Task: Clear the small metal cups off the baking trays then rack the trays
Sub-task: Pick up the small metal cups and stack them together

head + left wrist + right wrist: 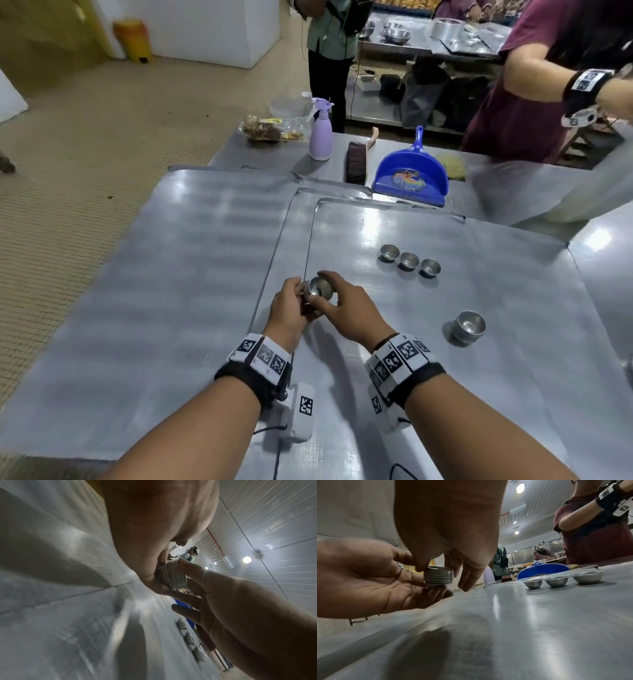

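The left hand (373, 577) cradles a nested stack of cups (438, 576) from below, fingers curled under its base, while the right hand (346, 308) pinches the top rim with thumb and fingertips just above the baking tray (479, 394). Seating the top cup squarely should keep the stack from tipping. Three loose cups (409, 261) and another stack (468, 326) sit on the tray.

Tray (479, 394) lies bare between three cups (409, 260) and stack (468, 325); dustpan (411, 171) blocks the far edge
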The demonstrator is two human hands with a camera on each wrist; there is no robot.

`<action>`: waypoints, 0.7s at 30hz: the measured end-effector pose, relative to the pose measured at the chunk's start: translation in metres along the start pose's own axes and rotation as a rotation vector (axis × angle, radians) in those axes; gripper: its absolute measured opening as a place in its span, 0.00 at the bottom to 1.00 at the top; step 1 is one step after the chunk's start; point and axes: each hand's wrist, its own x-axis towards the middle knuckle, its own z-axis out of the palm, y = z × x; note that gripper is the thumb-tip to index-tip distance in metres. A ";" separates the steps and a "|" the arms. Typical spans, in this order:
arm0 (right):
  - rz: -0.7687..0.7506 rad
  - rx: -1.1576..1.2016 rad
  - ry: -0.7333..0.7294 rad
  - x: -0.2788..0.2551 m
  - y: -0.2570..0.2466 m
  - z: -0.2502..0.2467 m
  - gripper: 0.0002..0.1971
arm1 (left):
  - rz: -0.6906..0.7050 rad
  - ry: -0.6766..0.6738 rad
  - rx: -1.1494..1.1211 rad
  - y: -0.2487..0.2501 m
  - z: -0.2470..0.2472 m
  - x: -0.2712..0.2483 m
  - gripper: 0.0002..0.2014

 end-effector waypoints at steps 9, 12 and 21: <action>0.101 -0.017 0.154 0.009 0.033 -0.036 0.22 | 0.010 -0.012 0.059 -0.009 0.018 0.008 0.15; 0.210 -0.150 0.213 0.028 0.058 -0.060 0.19 | 0.023 -0.017 0.120 -0.015 0.018 0.014 0.14; 0.331 -0.632 0.087 0.084 0.092 -0.100 0.18 | 0.165 0.012 0.357 -0.020 0.010 0.020 0.14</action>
